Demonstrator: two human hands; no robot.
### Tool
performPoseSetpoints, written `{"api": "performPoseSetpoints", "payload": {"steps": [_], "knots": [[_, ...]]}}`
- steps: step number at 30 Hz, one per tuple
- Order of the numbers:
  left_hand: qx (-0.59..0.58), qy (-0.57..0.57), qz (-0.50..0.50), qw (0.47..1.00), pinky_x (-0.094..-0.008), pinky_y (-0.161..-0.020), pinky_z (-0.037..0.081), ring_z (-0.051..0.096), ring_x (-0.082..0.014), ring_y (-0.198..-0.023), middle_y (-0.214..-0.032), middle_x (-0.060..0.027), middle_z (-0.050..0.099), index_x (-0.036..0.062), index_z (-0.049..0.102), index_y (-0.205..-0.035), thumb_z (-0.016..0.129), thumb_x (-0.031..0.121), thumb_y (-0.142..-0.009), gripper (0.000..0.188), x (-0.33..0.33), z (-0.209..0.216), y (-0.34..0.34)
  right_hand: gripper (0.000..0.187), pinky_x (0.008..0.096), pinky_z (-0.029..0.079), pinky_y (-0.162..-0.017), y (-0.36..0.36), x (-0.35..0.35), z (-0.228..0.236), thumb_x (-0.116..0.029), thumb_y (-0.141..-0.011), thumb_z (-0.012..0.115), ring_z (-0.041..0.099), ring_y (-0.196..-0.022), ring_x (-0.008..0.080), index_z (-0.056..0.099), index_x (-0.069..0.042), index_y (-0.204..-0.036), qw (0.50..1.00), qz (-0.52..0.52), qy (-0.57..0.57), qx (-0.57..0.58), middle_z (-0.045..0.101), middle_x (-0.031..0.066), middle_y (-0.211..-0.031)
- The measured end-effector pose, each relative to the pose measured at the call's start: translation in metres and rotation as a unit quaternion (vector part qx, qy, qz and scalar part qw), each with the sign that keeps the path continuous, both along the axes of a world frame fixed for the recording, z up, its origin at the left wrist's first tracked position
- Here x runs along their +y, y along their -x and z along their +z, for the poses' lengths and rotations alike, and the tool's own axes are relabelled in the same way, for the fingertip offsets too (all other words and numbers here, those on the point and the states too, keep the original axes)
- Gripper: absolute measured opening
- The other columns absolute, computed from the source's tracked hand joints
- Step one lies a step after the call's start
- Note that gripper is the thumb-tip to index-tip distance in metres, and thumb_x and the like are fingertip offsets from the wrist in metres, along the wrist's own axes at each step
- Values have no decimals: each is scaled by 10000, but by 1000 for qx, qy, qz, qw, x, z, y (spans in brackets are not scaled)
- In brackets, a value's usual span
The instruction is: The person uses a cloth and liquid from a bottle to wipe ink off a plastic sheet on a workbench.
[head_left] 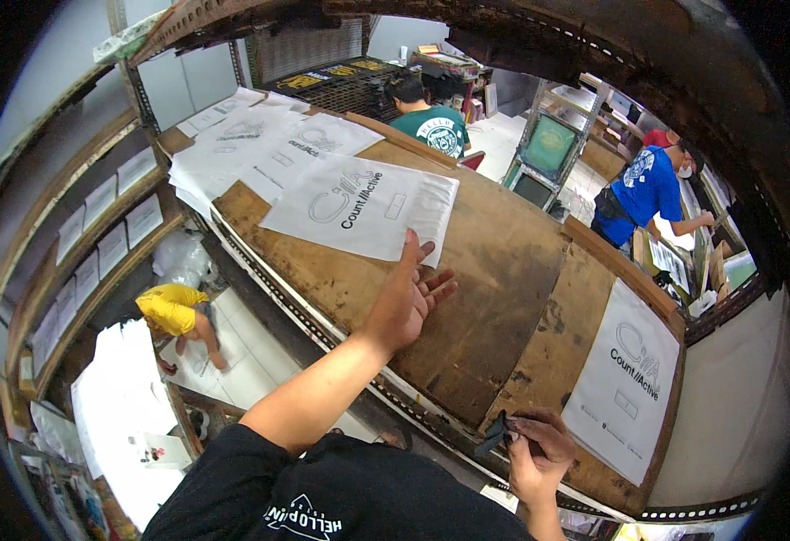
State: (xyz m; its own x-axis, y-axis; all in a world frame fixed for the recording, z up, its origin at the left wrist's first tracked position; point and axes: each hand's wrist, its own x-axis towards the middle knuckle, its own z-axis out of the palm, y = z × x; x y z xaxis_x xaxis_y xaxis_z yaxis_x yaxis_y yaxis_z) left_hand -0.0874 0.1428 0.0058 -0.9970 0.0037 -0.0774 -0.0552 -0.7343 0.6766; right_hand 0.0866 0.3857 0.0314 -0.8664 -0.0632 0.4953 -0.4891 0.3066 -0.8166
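Your left hand [406, 293] reached out flat over the long wooden desk [494, 270], fingers spread and released, grasping nothing; its fingertips lay at the near edge of a white printed sheet [359, 206], touching or almost touching it. That sheet sat on the desk top ahead of you, overlapping a row of similar white sheets [260, 144] that ran toward the far left end. Your right hand [534, 446] was down at the near edge of the desk, clenched around a small dark tool [494, 435] whose exact kind I could not tell. Just beside that hand, to the right, another white printed sheet [625, 379] lay on the worn boards. Beyond the desk, a person in a green shirt [433, 126] stood facing away, and a person in a blue shirt [647, 194] worked at another bench. Below on your left, a person in a yellow shirt [174, 311] bent over the floor.
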Motion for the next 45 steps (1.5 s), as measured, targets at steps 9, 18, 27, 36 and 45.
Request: {"api": "performPoseSetpoints", "payload": {"steps": [9, 18, 27, 36, 45], "knots": [[3, -16, 27, 1000, -396, -976, 532, 571, -246, -1111, -1233, -106, 452, -20, 369, -1402, 517, 662, -979, 815, 12, -3, -8, 126, 338, 542, -784, -1, 11, -2, -15, -806, 717, 688, -889, 259, 741, 17, -925, 1000, 14, -2, -20, 718, 184, -945], [-27, -44, 29, 998, -381, -958, 548, 574, -235, -1107, -1224, -109, 459, -108, 338, -1410, 540, 682, -954, 935, 11, -1, -4, 141, 328, 535, -778, -2, 16, -2, 1, -796, 715, 684, -884, 251, 744, 13, -934, 999, 30, 9, -29, 711, 175, -976], [-39, -66, -3, 997, -393, -944, 559, 616, -237, -1061, -1149, -136, 559, -134, 391, -1363, 533, 703, -944, 946, 2, -2, 4, 122, 335, 531, -771, -4, 16, 8, -38, -800, 738, 688, -872, 256, 749, -4, -916, 999, 32, -13, -26, 723, 161, -917], [-57, -70, -4, 996, -419, -984, 537, 633, -282, -1073, -1138, -187, 607, -168, 415, -1327, 531, 689, -955, 942, -12, 1, -15, 137, 339, 535, -754, -5, 9, 4, -121, -830, 750, 691, -829, 245, 763, -16, -917, 998, 41, 11, -35, 747, 137, -906], [-88, -50, -16, 995, -464, -1060, 488, 564, -340, -1214, -1347, -281, 511, -191, 296, -1433, 547, 693, -943, 1041, -38, 3, -56, 120, 324, 563, -767, -24, -10, 11, 20, -845, 716, 727, -853, 238, 761, 3, -955, 994, 98, 42, 9, 766, 152, -956]]}}
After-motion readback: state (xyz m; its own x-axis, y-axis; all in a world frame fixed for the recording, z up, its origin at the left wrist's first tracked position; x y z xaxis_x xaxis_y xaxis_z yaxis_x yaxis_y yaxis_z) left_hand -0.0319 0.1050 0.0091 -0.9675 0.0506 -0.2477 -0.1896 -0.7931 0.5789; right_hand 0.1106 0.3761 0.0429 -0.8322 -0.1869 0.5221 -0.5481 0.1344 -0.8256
